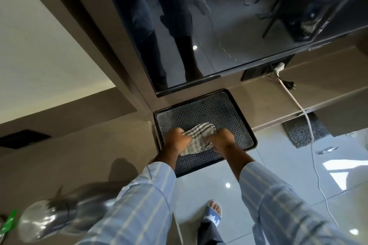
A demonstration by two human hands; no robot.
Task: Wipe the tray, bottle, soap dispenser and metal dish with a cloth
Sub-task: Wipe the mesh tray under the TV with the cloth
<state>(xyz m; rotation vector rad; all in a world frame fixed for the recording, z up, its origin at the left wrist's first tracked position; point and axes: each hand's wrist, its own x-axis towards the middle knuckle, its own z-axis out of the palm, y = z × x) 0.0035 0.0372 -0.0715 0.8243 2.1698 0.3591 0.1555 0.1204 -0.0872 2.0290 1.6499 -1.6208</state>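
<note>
A black patterned tray [207, 111] lies in the middle of the view, beside the brown counter and below a glossy dark panel. A checked grey-and-white cloth [196, 139] rests on the tray. My left hand [176, 141] grips the cloth's left side, and my right hand [222, 140] grips its right side. Both arms wear striped light-blue sleeves. A shiny metal dish [39, 223] sits blurred at the lower left on the counter. I see no bottle or soap dispenser.
A brown counter [79, 155] spreads to the left. A glossy dark panel [229, 36] stands behind the tray. A white cable [310, 135] runs down the right over the glossy tiled floor. A sandalled foot [214, 213] stands below. A green item [8, 225] lies at the far left edge.
</note>
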